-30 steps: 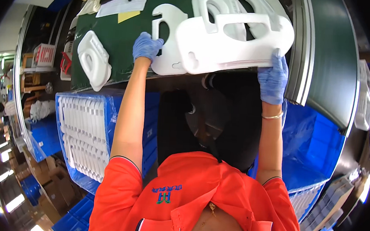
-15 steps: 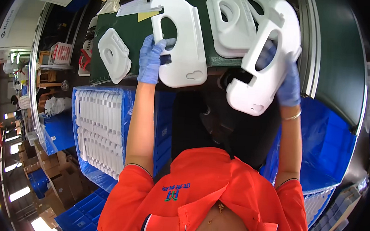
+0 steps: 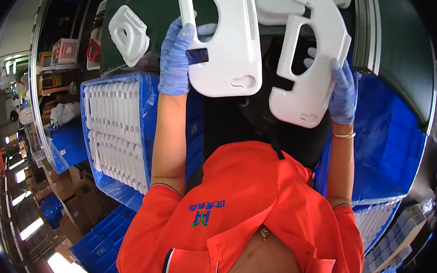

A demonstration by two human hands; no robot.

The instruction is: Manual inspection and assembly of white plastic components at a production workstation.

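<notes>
Blue bin (image 3: 148, 111) left of and nearer the body than the left hand, rows of white parts (image 3: 114, 106) inside. Small white part (image 3: 133, 38) on green table (image 3: 159, 10), also left of that hand. Left hand (image 3: 176, 57), gloved, clamped on left panel (image 3: 229, 51): thumb in front, fingers through the cut-out. Right panel (image 3: 325, 52) held up beside it, between the hands, not touching. Right hand (image 3: 344, 92) grips its outer edge, fingertips showing through the opening. Lined blue crate (image 3: 380, 148) right of that hand.
</notes>
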